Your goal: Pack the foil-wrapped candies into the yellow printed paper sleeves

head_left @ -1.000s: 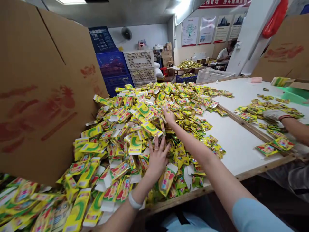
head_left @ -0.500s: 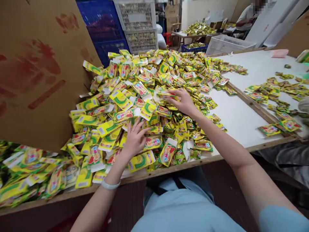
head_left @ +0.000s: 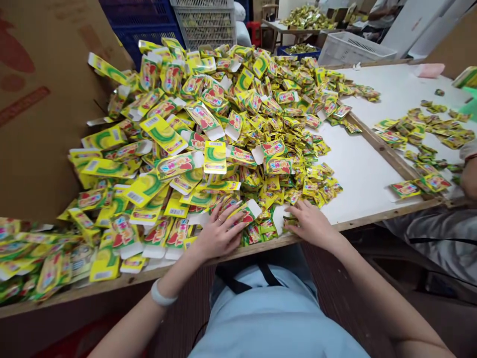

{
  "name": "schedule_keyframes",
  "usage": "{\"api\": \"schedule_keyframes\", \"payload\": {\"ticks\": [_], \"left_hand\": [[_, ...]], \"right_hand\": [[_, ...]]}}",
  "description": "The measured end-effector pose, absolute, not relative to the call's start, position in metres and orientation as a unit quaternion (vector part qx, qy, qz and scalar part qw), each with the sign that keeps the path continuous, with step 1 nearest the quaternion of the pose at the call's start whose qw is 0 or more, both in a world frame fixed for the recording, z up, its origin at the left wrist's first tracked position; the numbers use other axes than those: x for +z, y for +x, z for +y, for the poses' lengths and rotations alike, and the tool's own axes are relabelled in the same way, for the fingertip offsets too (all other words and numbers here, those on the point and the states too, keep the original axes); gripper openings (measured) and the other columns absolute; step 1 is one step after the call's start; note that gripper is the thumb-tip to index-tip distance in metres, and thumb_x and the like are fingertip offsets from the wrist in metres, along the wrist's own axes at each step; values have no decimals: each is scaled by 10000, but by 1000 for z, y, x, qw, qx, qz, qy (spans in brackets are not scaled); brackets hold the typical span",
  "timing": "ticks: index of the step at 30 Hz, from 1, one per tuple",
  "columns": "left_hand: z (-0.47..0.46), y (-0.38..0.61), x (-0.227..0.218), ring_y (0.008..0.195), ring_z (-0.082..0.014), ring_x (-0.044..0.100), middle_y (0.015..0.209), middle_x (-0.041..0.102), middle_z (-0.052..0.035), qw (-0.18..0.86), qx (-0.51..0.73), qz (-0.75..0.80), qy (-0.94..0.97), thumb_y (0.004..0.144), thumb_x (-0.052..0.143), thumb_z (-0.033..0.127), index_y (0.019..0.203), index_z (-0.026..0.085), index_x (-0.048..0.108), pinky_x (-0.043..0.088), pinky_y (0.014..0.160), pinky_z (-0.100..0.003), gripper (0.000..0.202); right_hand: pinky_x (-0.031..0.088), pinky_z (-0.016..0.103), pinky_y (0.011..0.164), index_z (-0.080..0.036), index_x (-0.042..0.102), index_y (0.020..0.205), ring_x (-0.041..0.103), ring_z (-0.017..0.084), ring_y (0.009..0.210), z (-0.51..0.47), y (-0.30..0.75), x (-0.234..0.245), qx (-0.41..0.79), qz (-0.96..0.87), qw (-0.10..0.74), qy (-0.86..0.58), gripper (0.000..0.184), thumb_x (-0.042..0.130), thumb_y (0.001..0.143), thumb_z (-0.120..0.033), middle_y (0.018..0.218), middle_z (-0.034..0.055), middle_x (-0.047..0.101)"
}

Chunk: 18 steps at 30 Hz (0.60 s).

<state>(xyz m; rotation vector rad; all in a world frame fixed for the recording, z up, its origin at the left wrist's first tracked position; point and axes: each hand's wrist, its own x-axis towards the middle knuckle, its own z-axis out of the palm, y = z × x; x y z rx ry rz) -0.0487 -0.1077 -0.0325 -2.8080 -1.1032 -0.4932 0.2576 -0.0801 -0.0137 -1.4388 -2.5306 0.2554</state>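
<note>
Yellow packets (head_left: 208, 124) heap on the table (head_left: 365, 174). The left hand (head_left: 219, 232) lies flat, fingers released. The right hand (head_left: 312, 224) curls over packets, grip unclear, both seemingly damming the near edge.

Cardboard sheet (head_left: 37, 124) at left; blue crates (head_left: 130, 15) and white basket (head_left: 354, 49) behind; pink pad (head_left: 428, 69) far right

White table (head_left: 357, 174) — heaped with yellow packets (head_left: 223, 124).
</note>
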Motion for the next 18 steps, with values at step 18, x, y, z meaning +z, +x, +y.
{"api": "schedule_keyframes", "payload": {"ticks": [18], "left_hand": [[-68,41,-18,1077,-357,577,1057,665,-164,33,-112,-541,-833,890,651,450,1074,127,660,454,898,-484,372]], "right_hand": [[573,421,875,-246,648,1092,697,254,1000,-93,276,-56,289,-621,490,-539,284,665,870,-423,1078,73,726]]}}
